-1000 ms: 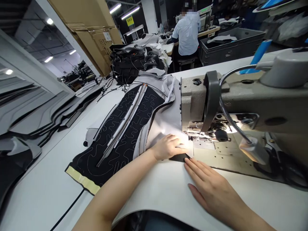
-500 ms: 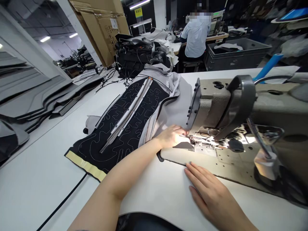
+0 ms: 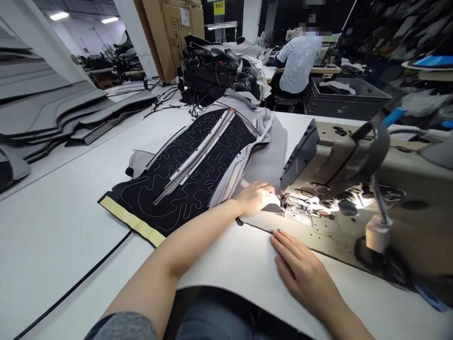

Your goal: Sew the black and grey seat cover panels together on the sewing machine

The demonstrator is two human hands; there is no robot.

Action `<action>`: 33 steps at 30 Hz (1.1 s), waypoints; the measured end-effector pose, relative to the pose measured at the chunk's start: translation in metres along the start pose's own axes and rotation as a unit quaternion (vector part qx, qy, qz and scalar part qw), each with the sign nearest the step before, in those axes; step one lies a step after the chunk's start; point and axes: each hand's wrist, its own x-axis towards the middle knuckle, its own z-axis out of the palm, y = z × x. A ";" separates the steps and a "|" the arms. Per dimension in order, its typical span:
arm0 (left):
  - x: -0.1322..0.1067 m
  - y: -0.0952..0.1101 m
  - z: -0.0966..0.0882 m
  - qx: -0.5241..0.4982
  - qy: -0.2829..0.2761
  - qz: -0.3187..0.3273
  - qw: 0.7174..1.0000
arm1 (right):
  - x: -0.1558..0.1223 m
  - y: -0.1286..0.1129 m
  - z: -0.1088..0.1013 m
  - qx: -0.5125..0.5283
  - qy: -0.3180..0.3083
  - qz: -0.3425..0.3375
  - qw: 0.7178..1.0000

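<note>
Curled left hand (image 3: 256, 197) over cover (image 3: 212, 163), seemingly soft, light, best held by edge, spread toward nine o'clock; couldn't tell whether pinched; rested right hand (image 3: 300, 269) flat, empty, at five o'clock

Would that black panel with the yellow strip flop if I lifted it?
Probably somewhat: the grey fabric at the far end of the black panel bunches in folds. Its long pale strips may stiffen the middle. Lying flat, it seems unlikely to roll.
</note>
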 end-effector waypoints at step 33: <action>-0.286 0.117 -0.191 -0.381 -0.175 -0.347 0.839 | 0.047 -0.034 0.064 0.207 0.207 0.287 0.912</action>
